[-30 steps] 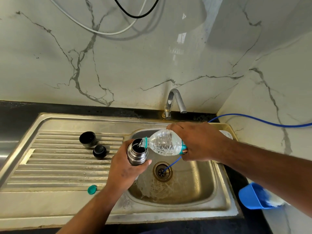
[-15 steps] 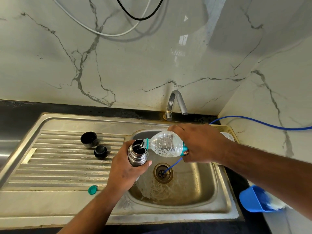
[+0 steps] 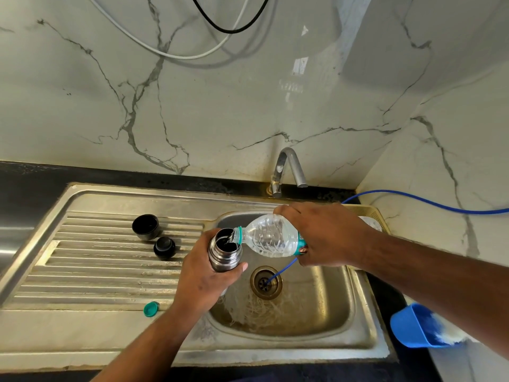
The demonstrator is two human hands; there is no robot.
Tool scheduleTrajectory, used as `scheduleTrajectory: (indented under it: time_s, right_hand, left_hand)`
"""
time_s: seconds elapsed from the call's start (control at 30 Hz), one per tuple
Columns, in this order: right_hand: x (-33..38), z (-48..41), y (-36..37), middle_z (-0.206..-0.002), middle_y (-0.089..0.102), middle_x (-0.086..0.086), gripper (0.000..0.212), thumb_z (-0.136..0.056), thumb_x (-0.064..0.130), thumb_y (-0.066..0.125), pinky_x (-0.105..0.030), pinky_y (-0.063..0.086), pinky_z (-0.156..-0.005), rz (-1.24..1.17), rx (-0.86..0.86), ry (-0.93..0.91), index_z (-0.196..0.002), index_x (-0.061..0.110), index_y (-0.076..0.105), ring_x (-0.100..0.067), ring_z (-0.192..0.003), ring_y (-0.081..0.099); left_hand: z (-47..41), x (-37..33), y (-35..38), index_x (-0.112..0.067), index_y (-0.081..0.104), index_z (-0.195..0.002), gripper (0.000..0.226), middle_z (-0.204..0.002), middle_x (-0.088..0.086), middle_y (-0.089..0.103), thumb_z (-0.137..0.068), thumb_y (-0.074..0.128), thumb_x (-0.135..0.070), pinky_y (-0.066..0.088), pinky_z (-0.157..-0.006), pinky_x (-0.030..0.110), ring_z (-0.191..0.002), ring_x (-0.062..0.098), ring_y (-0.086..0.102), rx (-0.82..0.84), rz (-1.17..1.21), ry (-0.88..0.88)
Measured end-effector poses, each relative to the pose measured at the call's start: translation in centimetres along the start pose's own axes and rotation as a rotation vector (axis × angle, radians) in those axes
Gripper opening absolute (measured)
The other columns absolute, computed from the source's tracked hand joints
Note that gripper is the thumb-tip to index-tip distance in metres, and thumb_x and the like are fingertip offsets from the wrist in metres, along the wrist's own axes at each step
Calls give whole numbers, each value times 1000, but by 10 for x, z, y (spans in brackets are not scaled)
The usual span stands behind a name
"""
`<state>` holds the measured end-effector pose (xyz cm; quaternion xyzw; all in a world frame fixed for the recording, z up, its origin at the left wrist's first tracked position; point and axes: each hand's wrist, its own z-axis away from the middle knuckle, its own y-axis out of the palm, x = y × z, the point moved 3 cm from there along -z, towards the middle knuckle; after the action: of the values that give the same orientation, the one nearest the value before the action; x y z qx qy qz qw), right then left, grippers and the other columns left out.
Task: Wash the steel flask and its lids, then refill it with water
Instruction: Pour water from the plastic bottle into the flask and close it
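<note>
Left hand (image 3: 203, 275), fingers clamped on cylindrical steel flask (image 3: 223, 257), held over stainless sink basin (image 3: 316, 307). Right hand (image 3: 327, 234), fingers wrapped round tilted clear plastic bottle (image 3: 271, 239) at flask's 3 o'clock. Black cup lid (image 3: 146, 226) and black round stopper lid (image 3: 164, 248) at 9 o'clock.

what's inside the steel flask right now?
Open mouth of the steel flask shows a dark interior, water entering from the tilted plastic bottle. Fill level cannot be told; the steel wall and the gripping left hand cover the rest.

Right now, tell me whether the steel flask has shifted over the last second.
No. The steel flask, held by the left hand, keeps its place relative to the small black lid and the sink drain.
</note>
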<state>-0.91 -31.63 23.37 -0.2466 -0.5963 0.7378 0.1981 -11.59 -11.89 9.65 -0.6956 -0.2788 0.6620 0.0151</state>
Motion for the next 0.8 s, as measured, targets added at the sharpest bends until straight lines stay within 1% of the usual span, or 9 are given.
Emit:
scheduleTrajectory:
  time_s: [0.17,0.37,0.5,0.8]
  right_hand:
    - [0,-1,1,-148,49,6,99,-77,51,80,-36,53,-97,-2,-1,-10,-156,30,23,-15,-128,51]
    - [-1,-2,3,-148,48,5,100,-77,52,80,-40,54,-98,-2,9,-7,-155,30,22,-16,-128,51]
    - [-1,-3,5,-146,50,5,100,-76,52,80,-41,55,-95,5,5,-11,-154,30,22,-16,-125,53]
    - [-1,-4,7,-148,49,4,101,-76,52,81,-43,54,-97,-1,22,-6,-155,29,22,-17,-128,52]
  left_hand:
    - [0,0,0,-35,54,-125,75,-106,-19,69,-64,97,-31,48,-73,4,-93,-9,65,1,3,-2]
    - [0,-1,1,-36,52,-125,76,-106,-20,68,-64,97,-30,49,-74,4,-94,-9,65,-1,6,5]
    - [-1,1,1,-37,51,-124,76,-107,-20,68,-64,97,-31,50,-74,6,-94,-9,65,1,-1,7]
    - [-1,1,1,-38,50,-126,76,-109,-20,67,-65,96,-31,51,-75,7,-96,-8,64,4,9,7]
